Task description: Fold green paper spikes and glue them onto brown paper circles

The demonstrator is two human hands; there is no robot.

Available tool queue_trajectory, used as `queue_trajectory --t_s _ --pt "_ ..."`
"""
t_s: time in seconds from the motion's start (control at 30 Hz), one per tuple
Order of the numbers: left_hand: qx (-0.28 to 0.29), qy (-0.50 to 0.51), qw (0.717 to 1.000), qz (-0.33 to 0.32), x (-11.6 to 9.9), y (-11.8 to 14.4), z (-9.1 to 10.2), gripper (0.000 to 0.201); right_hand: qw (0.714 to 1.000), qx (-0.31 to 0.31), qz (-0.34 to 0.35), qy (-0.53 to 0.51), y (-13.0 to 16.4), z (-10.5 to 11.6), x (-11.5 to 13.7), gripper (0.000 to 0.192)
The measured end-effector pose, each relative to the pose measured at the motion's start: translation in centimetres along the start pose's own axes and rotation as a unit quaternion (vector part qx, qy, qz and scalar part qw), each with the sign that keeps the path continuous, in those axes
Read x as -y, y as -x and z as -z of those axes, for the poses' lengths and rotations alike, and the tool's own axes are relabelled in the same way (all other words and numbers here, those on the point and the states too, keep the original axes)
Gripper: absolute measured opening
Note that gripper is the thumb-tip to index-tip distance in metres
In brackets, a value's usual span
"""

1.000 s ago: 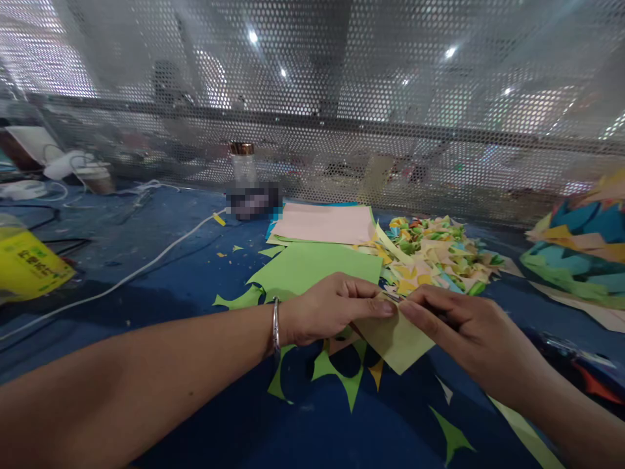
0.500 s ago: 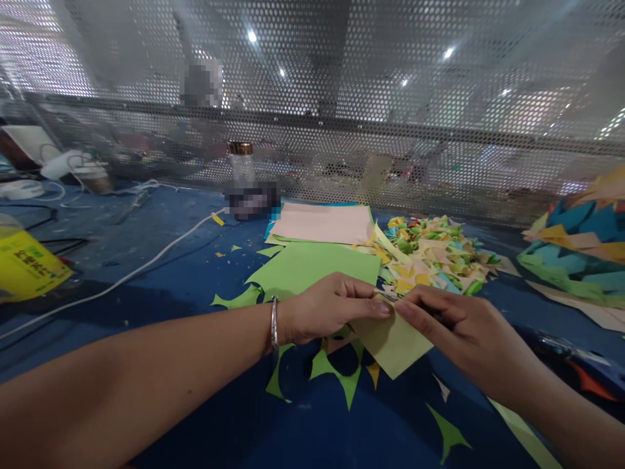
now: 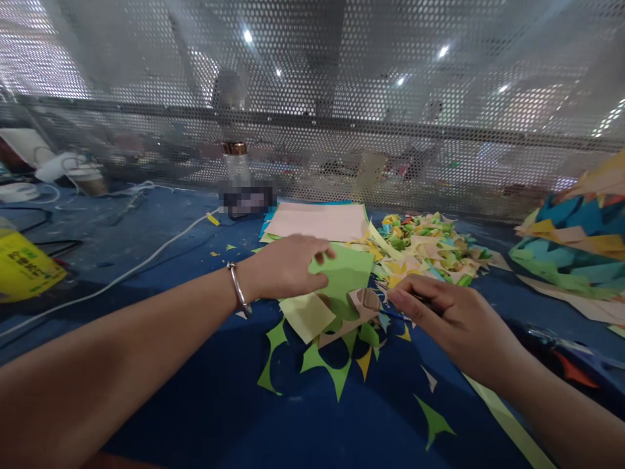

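My left hand [image 3: 290,268] hovers over the green sheet [image 3: 352,264] with thumb and fingers apart, holding nothing. Just below it is a pale yellow square of paper [image 3: 308,317], its upper edge partly behind the hand. My right hand [image 3: 439,309] is closed in a pinch to the right of the green sheet; a small thin thing shows at its fingertips, too blurred to name. Between the hands lie a pinkish paper offcut [image 3: 359,311] and green offcuts [image 3: 334,368] with curved edges.
Behind the green sheet lies a stack of pink and blue paper [image 3: 319,220]. A heap of small coloured paper pieces [image 3: 424,244] is at right, near a layered paper object [image 3: 576,247]. A bottle [image 3: 237,163], a white cable [image 3: 161,251] and a perforated metal screen [image 3: 312,85] stand around.
My left hand has let go of the pale yellow paper and moved left and up, its fingers opening. The paper now sits further left. My right hand stays pinched in nearly the same place.
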State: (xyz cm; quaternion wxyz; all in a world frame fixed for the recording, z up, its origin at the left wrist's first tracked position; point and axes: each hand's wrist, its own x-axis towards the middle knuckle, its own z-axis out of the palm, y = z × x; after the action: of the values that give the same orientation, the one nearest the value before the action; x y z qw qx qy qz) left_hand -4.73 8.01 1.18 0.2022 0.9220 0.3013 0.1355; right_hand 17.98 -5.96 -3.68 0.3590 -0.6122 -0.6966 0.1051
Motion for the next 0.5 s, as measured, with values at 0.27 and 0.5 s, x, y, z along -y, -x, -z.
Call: queue_trajectory --t_s 0.27,0.5 --pt "0.044 0.307 0.948 -0.077 -1.7 0.4 -3.6 0.053 1.000 0.021 -0.011 -0.014 -0.1 0.0 0.5 0.056" --pt "-0.006 0.087 0.992 -0.090 -2.6 -0.1 -4.6 0.019 1.000 0.019 -0.011 -0.008 -0.4 0.5 0.4 0.047"
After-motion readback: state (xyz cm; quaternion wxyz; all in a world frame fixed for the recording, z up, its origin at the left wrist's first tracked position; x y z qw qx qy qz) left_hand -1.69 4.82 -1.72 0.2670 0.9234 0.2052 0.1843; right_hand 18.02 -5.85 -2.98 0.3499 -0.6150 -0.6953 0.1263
